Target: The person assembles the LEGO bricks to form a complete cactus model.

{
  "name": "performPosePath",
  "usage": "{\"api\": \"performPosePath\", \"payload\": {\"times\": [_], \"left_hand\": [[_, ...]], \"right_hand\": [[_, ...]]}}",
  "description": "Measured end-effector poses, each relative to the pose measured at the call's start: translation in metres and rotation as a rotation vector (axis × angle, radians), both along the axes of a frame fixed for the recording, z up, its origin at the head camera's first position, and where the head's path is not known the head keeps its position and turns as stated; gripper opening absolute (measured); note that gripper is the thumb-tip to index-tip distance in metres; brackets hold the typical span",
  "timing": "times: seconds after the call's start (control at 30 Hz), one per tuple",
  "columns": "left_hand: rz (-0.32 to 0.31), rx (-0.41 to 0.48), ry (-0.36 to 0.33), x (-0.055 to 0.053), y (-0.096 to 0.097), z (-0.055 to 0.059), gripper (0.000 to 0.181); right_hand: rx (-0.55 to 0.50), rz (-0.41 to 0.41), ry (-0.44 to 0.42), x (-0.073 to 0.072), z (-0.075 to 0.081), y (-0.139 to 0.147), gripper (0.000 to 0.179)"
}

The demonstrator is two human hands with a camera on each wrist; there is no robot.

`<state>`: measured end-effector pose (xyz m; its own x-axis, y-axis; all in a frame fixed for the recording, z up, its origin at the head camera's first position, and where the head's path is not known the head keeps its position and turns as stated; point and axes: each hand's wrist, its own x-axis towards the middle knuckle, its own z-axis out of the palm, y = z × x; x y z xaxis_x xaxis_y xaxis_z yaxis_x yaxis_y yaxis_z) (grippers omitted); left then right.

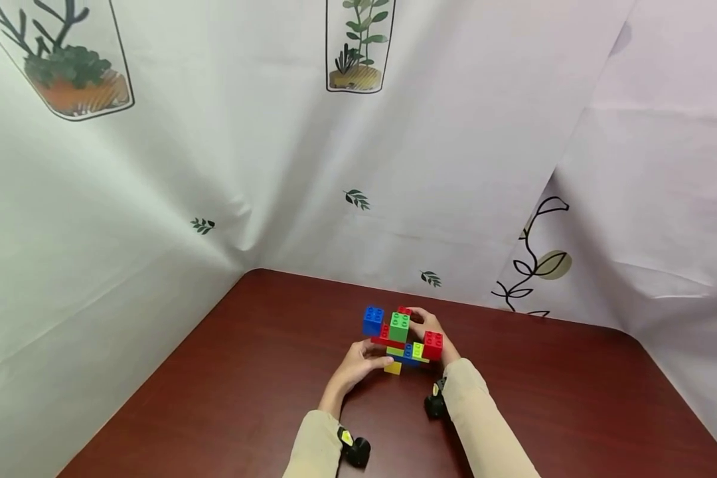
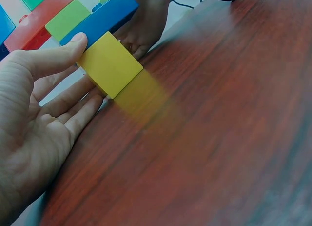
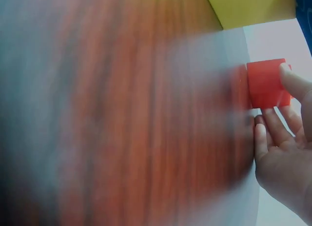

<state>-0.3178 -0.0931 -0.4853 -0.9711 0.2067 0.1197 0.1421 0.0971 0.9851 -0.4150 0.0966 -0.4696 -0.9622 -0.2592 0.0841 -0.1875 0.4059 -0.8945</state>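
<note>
A structure of toy building bricks stands on the table, with a yellow brick at its bottom. Above that run a long blue brick and a lime green brick, with red, green and blue bricks stacked higher. My left hand grips the structure from the left; its thumb presses the long blue brick and its fingers lie behind. Behind the structure, my right hand pinches a red brick between thumb and fingers, clear in the right wrist view. Another red brick sits on the structure's right end.
The dark red-brown table extends around both hands. A white patterned cloth hangs behind and at the sides of it. A black wrist camera is on the left sleeve, and another black camera on the right.
</note>
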Motion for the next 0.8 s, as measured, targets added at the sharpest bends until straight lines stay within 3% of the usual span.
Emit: {"api": "performPosePath", "payload": {"times": [0.03,0.2,0.37,0.63,0.8], "left_hand": [[0.000,0.007,-0.002,0.003,0.001,0.004,0.039],[-0.003,0.016,-0.006,0.002,0.000,0.004,0.039],[-0.006,-0.001,-0.006,-0.001,0.000,-0.003,0.042],[-0.007,0.011,-0.004,-0.002,0.000,-0.005,0.041],[-0.008,-0.002,0.005,-0.002,-0.002,-0.004,0.043]], "right_hand": [[0.001,0.003,0.000,0.001,0.000,0.001,0.043],[-0.031,-0.005,-0.036,0.009,0.009,0.005,0.042],[-0.076,-0.029,-0.096,0.022,0.023,0.009,0.047],[-0.156,-0.057,-0.175,0.021,0.031,0.023,0.051],[-0.159,-0.046,-0.159,0.024,0.044,0.025,0.049]]}}
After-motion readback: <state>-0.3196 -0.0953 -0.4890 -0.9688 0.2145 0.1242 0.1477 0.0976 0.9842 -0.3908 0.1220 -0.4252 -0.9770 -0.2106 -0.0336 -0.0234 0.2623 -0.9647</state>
